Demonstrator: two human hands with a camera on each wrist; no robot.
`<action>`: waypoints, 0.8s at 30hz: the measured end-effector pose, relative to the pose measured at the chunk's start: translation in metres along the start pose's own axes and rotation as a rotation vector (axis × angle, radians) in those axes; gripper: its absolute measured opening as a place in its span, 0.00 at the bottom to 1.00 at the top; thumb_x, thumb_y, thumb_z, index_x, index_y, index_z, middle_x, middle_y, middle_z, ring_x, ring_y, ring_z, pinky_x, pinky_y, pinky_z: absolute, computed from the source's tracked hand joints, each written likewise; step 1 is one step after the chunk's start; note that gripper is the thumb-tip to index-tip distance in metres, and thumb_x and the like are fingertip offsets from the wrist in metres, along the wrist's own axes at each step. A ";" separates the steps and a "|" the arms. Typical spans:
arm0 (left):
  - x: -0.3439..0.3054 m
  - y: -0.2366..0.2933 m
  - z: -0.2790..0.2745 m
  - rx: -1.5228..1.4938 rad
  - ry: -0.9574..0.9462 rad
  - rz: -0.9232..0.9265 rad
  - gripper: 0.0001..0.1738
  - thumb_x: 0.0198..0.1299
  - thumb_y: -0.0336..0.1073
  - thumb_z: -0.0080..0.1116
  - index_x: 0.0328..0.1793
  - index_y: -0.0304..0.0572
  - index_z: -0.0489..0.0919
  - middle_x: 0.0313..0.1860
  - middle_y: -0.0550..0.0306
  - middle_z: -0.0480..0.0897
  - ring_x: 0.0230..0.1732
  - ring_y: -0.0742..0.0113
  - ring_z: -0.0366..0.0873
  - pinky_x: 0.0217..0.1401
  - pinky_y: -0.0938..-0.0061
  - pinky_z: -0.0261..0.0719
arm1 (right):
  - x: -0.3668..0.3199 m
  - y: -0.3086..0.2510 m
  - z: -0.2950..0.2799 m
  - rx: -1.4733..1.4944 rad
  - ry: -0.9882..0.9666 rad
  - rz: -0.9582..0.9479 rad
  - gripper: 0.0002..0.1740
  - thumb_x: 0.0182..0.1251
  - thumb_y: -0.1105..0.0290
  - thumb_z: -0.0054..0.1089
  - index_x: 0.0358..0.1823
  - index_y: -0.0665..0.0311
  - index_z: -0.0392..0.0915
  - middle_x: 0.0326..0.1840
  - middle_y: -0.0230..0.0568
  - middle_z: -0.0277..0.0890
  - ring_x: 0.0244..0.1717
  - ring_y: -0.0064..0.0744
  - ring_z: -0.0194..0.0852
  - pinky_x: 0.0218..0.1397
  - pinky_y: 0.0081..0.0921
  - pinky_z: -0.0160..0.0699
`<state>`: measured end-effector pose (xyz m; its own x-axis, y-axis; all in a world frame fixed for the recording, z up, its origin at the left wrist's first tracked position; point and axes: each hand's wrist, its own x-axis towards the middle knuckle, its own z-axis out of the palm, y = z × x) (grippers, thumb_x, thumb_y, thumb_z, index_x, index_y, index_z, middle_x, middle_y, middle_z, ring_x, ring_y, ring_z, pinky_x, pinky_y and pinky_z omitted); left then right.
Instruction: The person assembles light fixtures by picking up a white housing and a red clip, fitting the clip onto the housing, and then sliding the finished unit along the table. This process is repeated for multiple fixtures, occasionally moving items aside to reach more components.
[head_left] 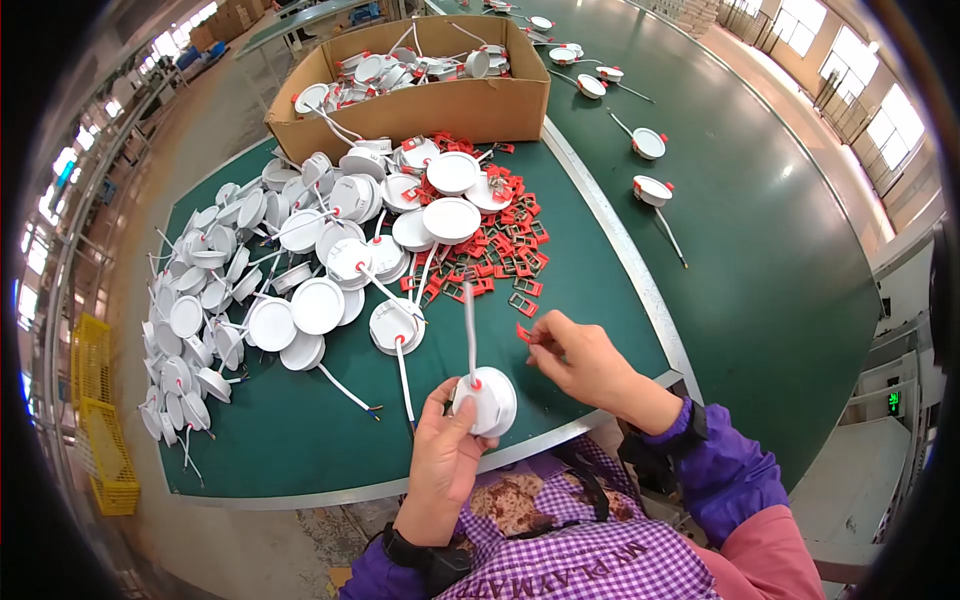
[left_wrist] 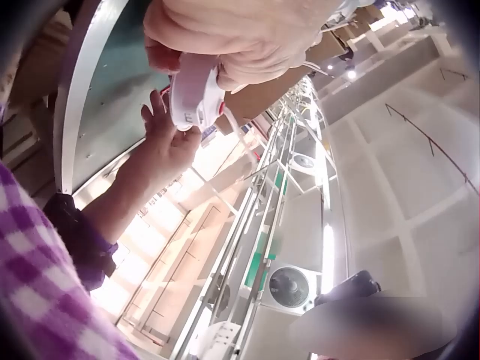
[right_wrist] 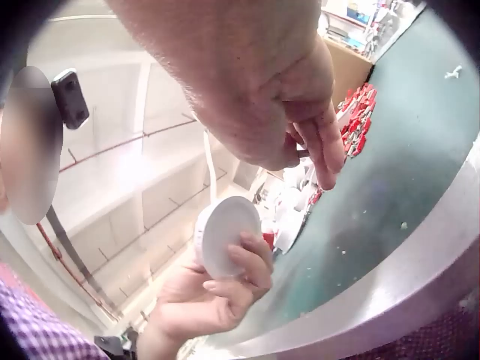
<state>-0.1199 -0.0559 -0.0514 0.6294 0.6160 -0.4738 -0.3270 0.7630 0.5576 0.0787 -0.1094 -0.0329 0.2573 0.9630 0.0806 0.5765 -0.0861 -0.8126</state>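
Observation:
My left hand (head_left: 447,450) grips a white round downlight (head_left: 488,402) by its rim, its back and grey-white cable facing up. In the right wrist view the downlight's (right_wrist: 231,234) smooth face shows, with fingers spread over its edge. Just to the right, apart from the lamp, my right hand (head_left: 585,362) pinches a small red clip (head_left: 523,333) between thumb and forefinger. Beyond it on the green table lies a heap of red spring clips (head_left: 510,245). A downlight with its cable toward me (head_left: 397,325) lies left of the held one.
Many white downlights (head_left: 270,325) are piled across the table's left side. A cardboard box (head_left: 420,115) full of lamps stands at the back. Right of a metal rail (head_left: 620,240), a green belt (head_left: 750,260) carries spaced-out lamps with red clips (head_left: 653,190). Yellow crates (head_left: 108,450) stand at far left.

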 end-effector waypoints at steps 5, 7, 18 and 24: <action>0.000 -0.003 0.018 0.043 0.045 0.035 0.27 0.59 0.29 0.57 0.63 0.47 0.60 0.53 0.54 0.74 0.51 0.59 0.76 0.44 0.64 0.79 | -0.016 -0.012 0.002 0.365 0.054 0.193 0.08 0.65 0.72 0.54 0.39 0.72 0.70 0.25 0.42 0.78 0.27 0.30 0.81 0.27 0.23 0.74; 0.005 -0.003 0.018 0.042 0.010 0.062 0.25 0.59 0.27 0.57 0.60 0.45 0.61 0.53 0.52 0.74 0.52 0.57 0.76 0.48 0.61 0.79 | -0.022 -0.024 0.001 0.365 0.040 0.215 0.08 0.65 0.72 0.55 0.38 0.72 0.72 0.25 0.42 0.78 0.25 0.29 0.81 0.26 0.22 0.74; 0.014 -0.018 0.016 0.219 0.100 0.415 0.19 0.54 0.22 0.61 0.49 0.39 0.66 0.46 0.54 0.76 0.48 0.66 0.77 0.51 0.70 0.77 | -0.037 -0.029 0.018 0.147 0.174 0.056 0.06 0.64 0.74 0.56 0.39 0.70 0.74 0.30 0.47 0.78 0.26 0.32 0.81 0.27 0.25 0.77; 0.013 -0.020 0.014 0.405 0.015 0.518 0.19 0.54 0.22 0.62 0.52 0.34 0.69 0.46 0.56 0.76 0.48 0.71 0.75 0.53 0.76 0.74 | -0.037 -0.031 0.029 0.241 0.221 0.105 0.07 0.63 0.75 0.56 0.40 0.71 0.74 0.30 0.49 0.78 0.28 0.33 0.83 0.28 0.24 0.78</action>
<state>-0.0951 -0.0659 -0.0589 0.4506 0.8889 -0.0830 -0.2919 0.2345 0.9272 0.0292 -0.1350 -0.0274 0.4823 0.8713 0.0911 0.3451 -0.0934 -0.9339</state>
